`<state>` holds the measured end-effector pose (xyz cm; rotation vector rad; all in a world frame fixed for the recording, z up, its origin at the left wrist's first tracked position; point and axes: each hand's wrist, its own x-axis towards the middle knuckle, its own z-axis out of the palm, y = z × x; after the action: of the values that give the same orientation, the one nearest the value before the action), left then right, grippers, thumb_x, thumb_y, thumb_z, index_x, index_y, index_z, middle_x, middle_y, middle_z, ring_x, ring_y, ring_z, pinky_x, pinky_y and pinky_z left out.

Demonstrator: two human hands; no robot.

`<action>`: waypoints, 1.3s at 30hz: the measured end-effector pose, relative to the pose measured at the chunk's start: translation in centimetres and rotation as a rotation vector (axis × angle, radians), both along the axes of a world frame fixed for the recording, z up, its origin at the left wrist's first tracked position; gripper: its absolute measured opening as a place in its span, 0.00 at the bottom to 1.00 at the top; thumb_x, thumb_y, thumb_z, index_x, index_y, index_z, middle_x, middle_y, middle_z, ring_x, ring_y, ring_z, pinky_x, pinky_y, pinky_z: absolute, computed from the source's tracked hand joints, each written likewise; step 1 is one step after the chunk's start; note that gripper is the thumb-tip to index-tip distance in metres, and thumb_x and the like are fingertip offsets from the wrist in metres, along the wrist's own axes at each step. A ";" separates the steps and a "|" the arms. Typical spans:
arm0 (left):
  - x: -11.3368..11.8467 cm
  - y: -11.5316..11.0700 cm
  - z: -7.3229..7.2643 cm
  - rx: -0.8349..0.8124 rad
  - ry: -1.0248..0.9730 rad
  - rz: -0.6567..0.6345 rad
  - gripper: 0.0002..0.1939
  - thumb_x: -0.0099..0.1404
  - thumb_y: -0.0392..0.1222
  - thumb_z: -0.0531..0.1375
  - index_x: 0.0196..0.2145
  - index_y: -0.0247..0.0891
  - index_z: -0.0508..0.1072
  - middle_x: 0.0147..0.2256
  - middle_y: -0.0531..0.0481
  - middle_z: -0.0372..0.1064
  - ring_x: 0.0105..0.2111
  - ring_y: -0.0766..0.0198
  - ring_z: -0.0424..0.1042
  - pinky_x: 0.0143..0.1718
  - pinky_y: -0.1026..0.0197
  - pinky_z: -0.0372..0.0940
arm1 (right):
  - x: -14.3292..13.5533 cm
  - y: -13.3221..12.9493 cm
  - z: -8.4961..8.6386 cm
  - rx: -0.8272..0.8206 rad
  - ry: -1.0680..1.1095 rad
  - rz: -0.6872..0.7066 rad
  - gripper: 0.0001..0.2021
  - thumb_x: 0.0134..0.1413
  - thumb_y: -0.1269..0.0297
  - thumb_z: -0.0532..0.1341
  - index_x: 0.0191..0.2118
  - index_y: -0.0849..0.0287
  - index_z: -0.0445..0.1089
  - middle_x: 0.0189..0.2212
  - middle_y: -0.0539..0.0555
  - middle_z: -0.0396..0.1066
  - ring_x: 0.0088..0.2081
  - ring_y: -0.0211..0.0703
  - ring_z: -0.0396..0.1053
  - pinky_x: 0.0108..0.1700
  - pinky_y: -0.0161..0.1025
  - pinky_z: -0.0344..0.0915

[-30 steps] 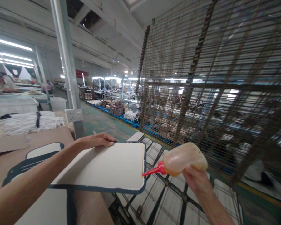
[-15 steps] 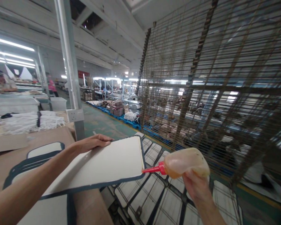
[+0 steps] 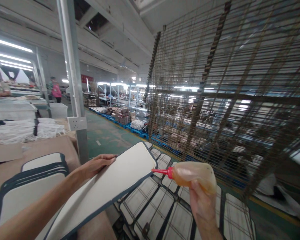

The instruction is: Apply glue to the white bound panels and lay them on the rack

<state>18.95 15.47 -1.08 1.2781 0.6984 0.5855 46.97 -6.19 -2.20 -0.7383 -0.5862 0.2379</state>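
My left hand (image 3: 100, 164) grips the upper edge of a white panel (image 3: 122, 176) with a dark border, fingers closed on it. The panel is tilted, its far corner pointing right. My right hand (image 3: 201, 203) is wrapped round a translucent bottle (image 3: 192, 175) of amber liquid. Its red nozzle (image 3: 162, 171) points left, with the tip at the panel's right corner; whether it touches is hard to tell. More dark-edged white panels (image 3: 27, 196) lie stacked at the lower left, partly behind my left forearm.
Similar panels (image 3: 150, 203) lie on a wire rack below my hands. A large wire mesh frame (image 3: 205, 83) leans at the right. A metal post (image 3: 73, 80) with a socket box stands left of centre. A person in pink (image 3: 56, 90) stands in the background.
The panel has turned, its near end swinging down and its far end narrowing in view. My left hand is slightly lower; the bottle has shifted a little left, its nozzle tip slightly higher.
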 end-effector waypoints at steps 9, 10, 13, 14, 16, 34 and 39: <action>0.8 -0.4 -2.2 -0.081 -0.050 0.044 0.28 0.42 0.49 0.72 0.41 0.36 0.76 0.31 0.48 0.78 0.28 0.60 0.75 0.29 0.64 0.68 | -0.4 1.2 -0.9 -0.019 0.001 -0.020 0.23 0.32 0.65 0.73 0.40 0.56 0.72 0.35 0.50 0.75 0.37 0.44 0.71 0.45 0.41 0.67; 0.8 -0.5 -2.3 -0.087 -0.051 0.053 0.28 0.41 0.49 0.72 0.41 0.36 0.76 0.31 0.48 0.78 0.27 0.60 0.75 0.28 0.64 0.68 | -0.4 1.3 -0.9 -0.024 -0.013 -0.017 0.22 0.33 0.65 0.73 0.40 0.57 0.72 0.34 0.50 0.75 0.37 0.44 0.71 0.44 0.41 0.67; 0.9 -0.8 -2.4 -0.104 -0.065 0.061 0.29 0.41 0.49 0.72 0.42 0.35 0.76 0.31 0.47 0.78 0.26 0.61 0.75 0.28 0.63 0.68 | -0.5 1.5 -1.1 -0.041 -0.034 -0.023 0.21 0.34 0.64 0.72 0.40 0.57 0.72 0.35 0.51 0.75 0.37 0.45 0.71 0.46 0.44 0.66; 1.0 -0.8 -2.5 -0.105 -0.073 0.058 0.29 0.42 0.49 0.72 0.42 0.35 0.76 0.32 0.46 0.78 0.26 0.61 0.75 0.28 0.63 0.68 | -0.5 1.6 -1.1 -0.045 -0.029 -0.025 0.22 0.35 0.64 0.72 0.41 0.57 0.72 0.36 0.51 0.75 0.38 0.46 0.71 0.47 0.45 0.66; 1.0 -0.9 -2.6 -0.100 -0.085 0.051 0.30 0.42 0.49 0.72 0.43 0.34 0.75 0.33 0.45 0.78 0.27 0.61 0.75 0.29 0.63 0.68 | -0.6 1.7 -1.2 -0.050 -0.020 -0.022 0.23 0.34 0.64 0.72 0.42 0.57 0.72 0.37 0.52 0.74 0.40 0.47 0.71 0.50 0.48 0.65; 2.1 -0.9 -2.9 -0.115 -0.149 0.140 0.29 0.41 0.48 0.73 0.41 0.34 0.76 0.30 0.46 0.78 0.25 0.61 0.74 0.27 0.63 0.68 | -1.9 1.6 -1.7 -0.080 -0.052 0.108 0.28 0.36 0.63 0.71 0.49 0.54 0.69 0.44 0.54 0.73 0.48 0.53 0.69 0.55 0.53 0.61; 2.4 -1.4 -2.1 -0.127 -0.135 0.177 0.31 0.36 0.49 0.74 0.38 0.33 0.77 0.28 0.46 0.78 0.24 0.61 0.74 0.26 0.62 0.68 | -2.4 1.4 -1.8 -0.106 -0.050 0.149 0.27 0.36 0.63 0.72 0.47 0.54 0.70 0.42 0.53 0.74 0.44 0.50 0.71 0.49 0.47 0.65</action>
<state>21.37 14.09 -3.15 1.0551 0.7286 0.7534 44.53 -4.76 -4.03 -0.8054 -0.6808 0.3916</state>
